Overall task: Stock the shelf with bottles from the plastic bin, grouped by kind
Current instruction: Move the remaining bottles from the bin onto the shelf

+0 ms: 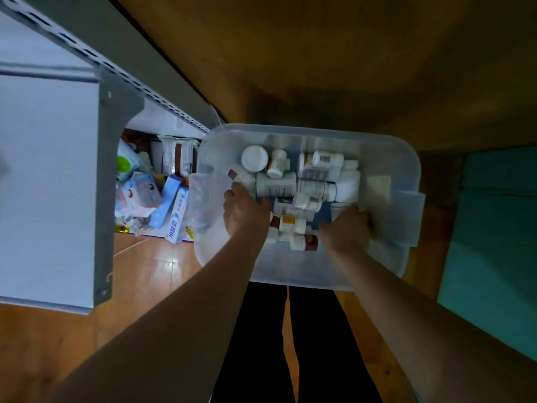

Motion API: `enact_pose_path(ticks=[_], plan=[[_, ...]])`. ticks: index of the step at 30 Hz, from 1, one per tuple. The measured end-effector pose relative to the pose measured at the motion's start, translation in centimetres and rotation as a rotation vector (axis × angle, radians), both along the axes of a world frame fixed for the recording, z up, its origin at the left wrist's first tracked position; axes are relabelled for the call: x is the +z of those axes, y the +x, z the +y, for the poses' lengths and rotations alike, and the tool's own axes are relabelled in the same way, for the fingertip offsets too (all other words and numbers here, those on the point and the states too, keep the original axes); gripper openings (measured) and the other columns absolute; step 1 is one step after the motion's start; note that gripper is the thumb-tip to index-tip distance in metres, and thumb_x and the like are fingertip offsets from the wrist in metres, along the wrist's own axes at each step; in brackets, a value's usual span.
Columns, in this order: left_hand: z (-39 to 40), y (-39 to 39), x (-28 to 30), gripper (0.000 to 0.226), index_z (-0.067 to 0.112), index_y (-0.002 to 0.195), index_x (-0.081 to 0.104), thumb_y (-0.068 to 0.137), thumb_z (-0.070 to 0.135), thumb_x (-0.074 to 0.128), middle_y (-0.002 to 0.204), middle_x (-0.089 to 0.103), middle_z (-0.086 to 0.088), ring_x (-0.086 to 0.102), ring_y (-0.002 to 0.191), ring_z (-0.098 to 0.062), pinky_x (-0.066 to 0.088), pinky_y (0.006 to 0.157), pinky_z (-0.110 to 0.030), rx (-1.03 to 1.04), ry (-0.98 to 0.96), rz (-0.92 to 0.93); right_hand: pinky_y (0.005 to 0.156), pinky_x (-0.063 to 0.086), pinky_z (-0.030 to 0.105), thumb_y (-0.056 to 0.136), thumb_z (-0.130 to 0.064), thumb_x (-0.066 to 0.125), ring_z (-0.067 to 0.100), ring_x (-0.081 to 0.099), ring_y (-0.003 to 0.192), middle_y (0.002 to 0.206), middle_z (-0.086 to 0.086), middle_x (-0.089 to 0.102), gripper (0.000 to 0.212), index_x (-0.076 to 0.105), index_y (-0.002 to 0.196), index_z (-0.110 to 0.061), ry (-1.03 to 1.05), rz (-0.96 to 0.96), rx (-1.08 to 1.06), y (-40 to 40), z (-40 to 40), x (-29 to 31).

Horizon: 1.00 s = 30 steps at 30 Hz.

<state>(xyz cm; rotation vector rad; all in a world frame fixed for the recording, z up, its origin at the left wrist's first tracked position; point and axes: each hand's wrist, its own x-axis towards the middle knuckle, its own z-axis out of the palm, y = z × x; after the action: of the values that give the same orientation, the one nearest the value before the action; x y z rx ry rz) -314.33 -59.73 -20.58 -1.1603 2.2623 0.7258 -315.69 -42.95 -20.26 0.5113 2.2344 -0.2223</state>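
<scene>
A: Where are the bottles?

B: Piled loose in the clear plastic bin on the wood floor, white ones lying every way, just right of the grey shelf.

A: And the hands?

B: Both reach into the bin. The left hand curls over a white bottle at the left side. The right hand is down among the bottles; whether it holds 1 I cannot tell

A: Anything else?

B: Boxes and packets heaped under the shelf
</scene>
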Motion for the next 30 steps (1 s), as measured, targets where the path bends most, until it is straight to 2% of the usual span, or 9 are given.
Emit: enact_pose_path(ticks=[3, 9, 12, 15, 17, 21, 25, 28, 30], plan=[[-0.2, 0.2, -0.9, 0.048, 0.009, 0.128, 0.046, 0.087, 0.024, 0.066, 0.122, 0.055, -0.013, 0.056, 0.111, -0.033, 0.049, 0.095, -0.045, -0.01, -0.055, 0.022, 0.089, 0.048, 0.039, 0.091, -0.028, 0.063, 0.034, 0.055, 0.111, 0.126, 0.02, 0.051, 0.044, 0.047, 0.122, -0.001, 0.035, 0.104, 0.054, 0.6, 0.4, -0.6], [0.7, -0.2, -1.5, 0.04, 0.006, 0.121, 0.05, 0.091, 0.028, 0.064, 0.121, 0.052, -0.015, 0.056, 0.108, -0.033, 0.048, 0.093, -0.041, -0.096, -0.134, -0.053, 0.069, 0.044, 0.03, 0.091, -0.008, 0.061, 0.031, 0.064, 0.105, 0.119, 0.018, 0.062, 0.036, 0.043, 0.121, 0.002, -0.114, 0.175, -0.147, 0.5, 1.0, -2.4], [0.2, -0.6, -1.5, 0.047, 0.007, 0.127, 0.042, 0.089, 0.021, 0.065, 0.122, 0.058, -0.015, 0.059, 0.11, -0.034, 0.05, 0.093, -0.043, 0.042, -0.056, -0.056, 0.063, 0.041, 0.027, 0.09, -0.009, 0.062, 0.027, 0.066, 0.096, 0.108, 0.015, 0.065, 0.03, 0.05, 0.116, 0.002, -0.102, 0.192, -0.062, 0.3, 1.3, -2.5], [-0.3, -0.7, -0.6, 0.053, 0.008, 0.127, 0.04, 0.086, 0.023, 0.069, 0.12, 0.061, -0.014, 0.061, 0.108, -0.034, 0.052, 0.092, -0.042, 0.085, -0.001, -0.07, 0.05, 0.036, 0.022, 0.087, -0.022, 0.067, 0.022, 0.068, 0.082, 0.093, 0.007, 0.068, 0.017, 0.063, 0.096, -0.008, -0.098, 0.168, 0.024, 0.3, 1.4, -1.3], [-0.6, -0.6, 0.5, 0.052, 0.009, 0.121, 0.045, 0.083, 0.032, 0.072, 0.119, 0.062, -0.013, 0.061, 0.108, -0.034, 0.052, 0.092, -0.04, 0.087, 0.009, -0.095, 0.053, 0.041, 0.023, 0.085, -0.033, 0.069, 0.021, 0.067, 0.079, 0.089, 0.005, 0.068, 0.021, 0.065, 0.091, -0.013, -0.094, 0.155, 0.083, 0.3, 1.0, -0.1], [-0.7, 0.7, 3.8, 0.055, 0.007, 0.119, 0.052, 0.081, 0.038, 0.075, 0.12, 0.062, -0.015, 0.06, 0.112, -0.034, 0.051, 0.091, -0.04, 0.03, 0.014, -0.136, 0.064, 0.045, 0.026, 0.083, -0.032, 0.073, 0.02, 0.065, 0.086, 0.1, 0.005, 0.068, 0.031, 0.062, 0.103, -0.012, -0.136, 0.126, 0.051, 0.4, 0.7, 3.5], [-0.5, 2.2, 8.4, 0.051, 0.007, 0.116, 0.056, 0.08, 0.038, 0.076, 0.116, 0.065, -0.015, 0.062, 0.109, -0.035, 0.048, 0.086, -0.038, -0.023, 0.047, -0.076, 0.078, 0.054, 0.034, 0.076, -0.028, 0.08, 0.024, 0.065, 0.103, 0.115, 0.005, 0.065, 0.055, 0.054, 0.122, -0.011, -0.277, 0.147, -0.133, 0.7, 1.7, 8.3], [-0.1, 2.9, 12.7, 0.051, 0.01, 0.117, 0.057, 0.079, 0.036, 0.079, 0.113, 0.068, -0.011, 0.063, 0.105, -0.031, 0.048, 0.082, -0.034, -0.022, 0.166, 0.021, 0.077, 0.045, 0.03, 0.08, -0.026, 0.079, 0.023, 0.06, 0.102, 0.112, 0.003, 0.058, 0.054, 0.049, 0.123, -0.01, -0.431, 0.152, -0.257, 0.4, 2.8, 13.3], [0.4, 3.4, 16.0, 0.051, 0.011, 0.117, 0.058, 0.078, 0.035, 0.08, 0.111, 0.068, -0.007, 0.065, 0.101, -0.026, 0.047, 0.078, -0.03, 0.0, 0.245, 0.096, 0.077, 0.046, 0.033, 0.083, -0.03, 0.077, 0.02, 0.057, 0.097, 0.112, 0.002, 0.055, 0.049, 0.048, 0.12, -0.014, -0.521, 0.179, -0.349, 0.5, 3.6, 17.0]])
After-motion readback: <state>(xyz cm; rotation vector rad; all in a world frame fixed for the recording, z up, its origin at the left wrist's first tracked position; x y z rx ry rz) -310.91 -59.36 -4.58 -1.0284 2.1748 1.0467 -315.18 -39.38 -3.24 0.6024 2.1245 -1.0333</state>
